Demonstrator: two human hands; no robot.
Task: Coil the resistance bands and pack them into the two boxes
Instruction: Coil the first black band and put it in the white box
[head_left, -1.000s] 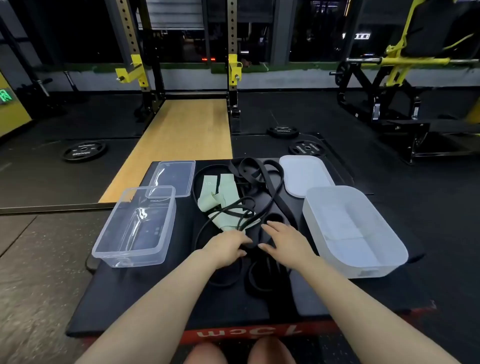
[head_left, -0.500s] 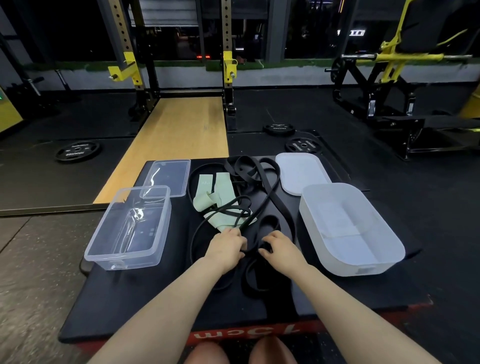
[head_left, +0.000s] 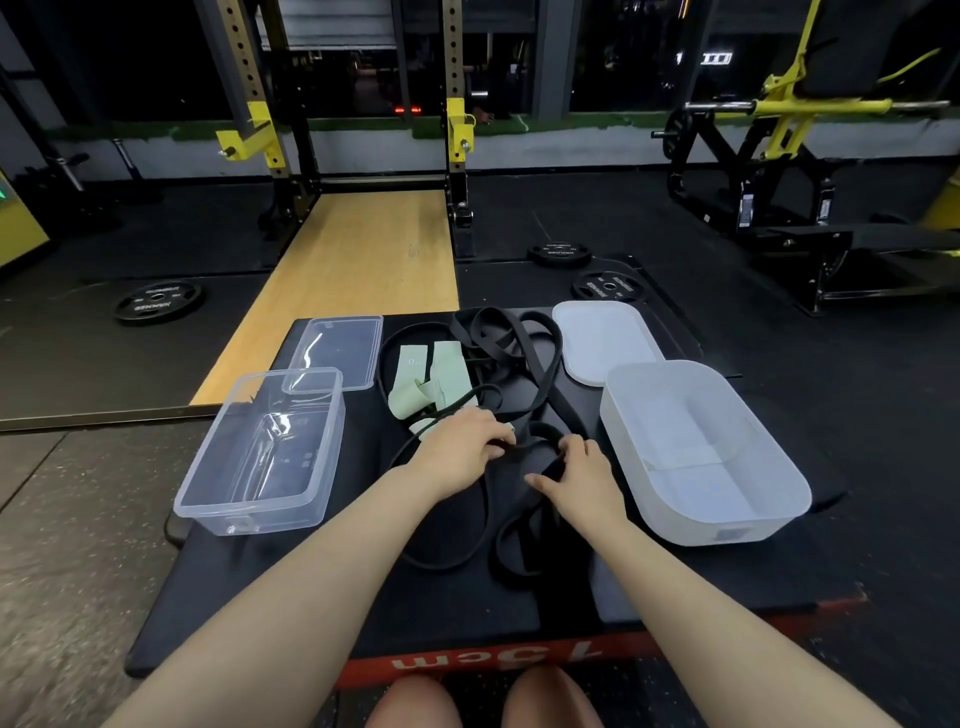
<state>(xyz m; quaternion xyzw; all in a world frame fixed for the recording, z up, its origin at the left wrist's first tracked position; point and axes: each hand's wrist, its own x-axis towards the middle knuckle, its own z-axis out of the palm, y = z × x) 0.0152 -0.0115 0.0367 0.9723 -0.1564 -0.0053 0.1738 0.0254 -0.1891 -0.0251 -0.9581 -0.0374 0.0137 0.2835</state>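
Rubber is making the black resistance bands (head_left: 524, 364) soft and floppy, probably a little grippy on the black mat (head_left: 291, 587), and they are lying there tangled with the pale green bands (head_left: 441, 379), between the two boxes. I think it is best to take one band where a single strand is lying free from the others, otherwise the whole heap is coming along. The bands are looking light, but a coil will likely spring open if it is not held.

The left hand (head_left: 462, 444) is reaching forward with palm down, its fingers curled over a black strand. The right hand (head_left: 574, 470) is just beside it, thumb and fingers pinching a loop of the same black band. Both forearms are stretching straight out over the mat.

The clear box (head_left: 202, 499) on the left and the white box (head_left: 779, 509) on the right are holding no bands yet, with the clear lid (head_left: 337, 353) and the white lid (head_left: 605, 338) lying behind them.
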